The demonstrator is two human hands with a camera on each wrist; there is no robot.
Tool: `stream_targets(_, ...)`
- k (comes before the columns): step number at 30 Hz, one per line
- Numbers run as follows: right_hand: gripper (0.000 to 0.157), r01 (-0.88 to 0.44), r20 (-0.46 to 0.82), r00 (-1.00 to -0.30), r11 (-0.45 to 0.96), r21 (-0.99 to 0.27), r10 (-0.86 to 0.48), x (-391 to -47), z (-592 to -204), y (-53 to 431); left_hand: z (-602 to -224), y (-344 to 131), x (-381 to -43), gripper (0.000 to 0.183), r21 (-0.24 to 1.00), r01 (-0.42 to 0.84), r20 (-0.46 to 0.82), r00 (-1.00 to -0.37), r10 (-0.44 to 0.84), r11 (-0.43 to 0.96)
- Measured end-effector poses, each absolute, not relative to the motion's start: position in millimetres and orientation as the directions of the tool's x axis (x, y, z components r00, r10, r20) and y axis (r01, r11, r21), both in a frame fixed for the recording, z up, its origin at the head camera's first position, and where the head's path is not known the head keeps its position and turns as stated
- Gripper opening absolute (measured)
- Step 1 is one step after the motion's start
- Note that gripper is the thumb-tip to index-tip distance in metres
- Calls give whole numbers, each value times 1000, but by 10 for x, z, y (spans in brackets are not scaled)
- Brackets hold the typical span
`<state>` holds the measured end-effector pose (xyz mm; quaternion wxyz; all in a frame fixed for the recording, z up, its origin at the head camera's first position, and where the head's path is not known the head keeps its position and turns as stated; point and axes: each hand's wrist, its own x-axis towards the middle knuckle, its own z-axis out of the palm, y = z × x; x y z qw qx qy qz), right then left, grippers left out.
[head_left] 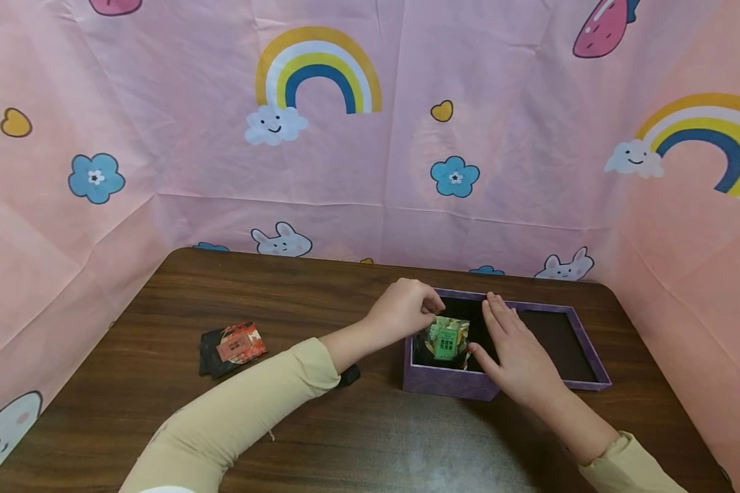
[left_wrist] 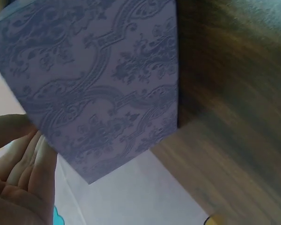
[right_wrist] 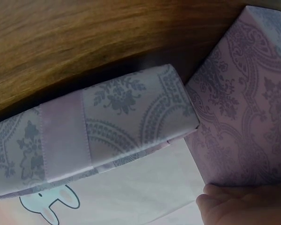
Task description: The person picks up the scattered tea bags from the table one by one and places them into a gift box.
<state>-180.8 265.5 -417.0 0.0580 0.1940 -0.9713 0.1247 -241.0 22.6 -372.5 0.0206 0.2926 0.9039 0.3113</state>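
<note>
A purple patterned box point(head_left: 450, 383) with a dark inside stands on the table, its outer wall point(left_wrist: 98, 79) filling much of the left wrist view. Inside the box is a green printed packet point(head_left: 447, 342). My left hand point(head_left: 401, 311) reaches over the left rim, thumb and forefinger pinching the packet's upper left corner. My right hand point(head_left: 521, 352) lies across the box's right side, fingers straight and pointing away, thumb spread toward the packet. In the right wrist view its fingertips rest by the patterned wall point(right_wrist: 243, 103).
The shallow purple lid point(head_left: 582, 335), dark inside, lies right of the box. Red and black packets point(head_left: 240, 344) are stacked on the left of the wooden table point(head_left: 296, 287). A black item point(head_left: 349, 375) is partly behind my left sleeve. Printed pink cloth point(head_left: 345, 171) hangs behind.
</note>
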Motion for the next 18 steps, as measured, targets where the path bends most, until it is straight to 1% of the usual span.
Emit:
stream_targets(3,81,-385,151,-921,894,-228,-358,-1809,-4173,2660,-3696,192,-2431,16,555,523,149,-828,541,647)
stream_targets(5,81,-379,140,-924,895,-235,-355,-1810,-4172,2658,-3685,149,-2443,15,571,514,154,-833,531,640)
stream_targets(10,82,-374,131,-927,894,-247,-352,-1804,-4165,2658,-3692,-29,-2479,15,708,441,143,-854,501,551)
stream_targets(12,82,-373,131,-927,894,-248,-351,-1801,-4163,2660,-3685,-125,-2498,16,743,421,138,-857,496,520)
stream_targets(15,82,-376,134,-926,893,-246,-353,-1801,-4164,2661,-3633,-289,-2523,18,752,416,142,-861,489,512)
stream_targets(18,82,-380,138,-924,891,-249,-356,-1805,-4166,2660,-3544,-486,-2531,20,732,409,136,-872,470,545)
